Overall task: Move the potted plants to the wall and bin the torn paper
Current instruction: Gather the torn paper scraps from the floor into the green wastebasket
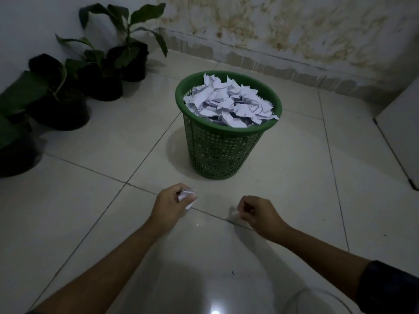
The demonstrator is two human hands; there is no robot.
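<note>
A green mesh bin [223, 152] stands on the tiled floor, heaped to the rim with torn white paper [229, 103]. Near the floor in front of the bin, my left hand [171, 206] grips a crumpled wad of paper scraps [187, 197]. My right hand [260, 214] is low at the floor to the right, its fingers curled and pinching a small pale paper scrap [235, 214] that is partly hidden and blurred. Several potted plants in black pots [102, 85] stand in a row along the left wall.
A stained back wall [294, 30] runs behind the bin. A white cabinet or appliance edge [399, 137] stands at the right. The pale floor tiles [294, 177] around the bin are glossy, with a light's reflection at the bottom.
</note>
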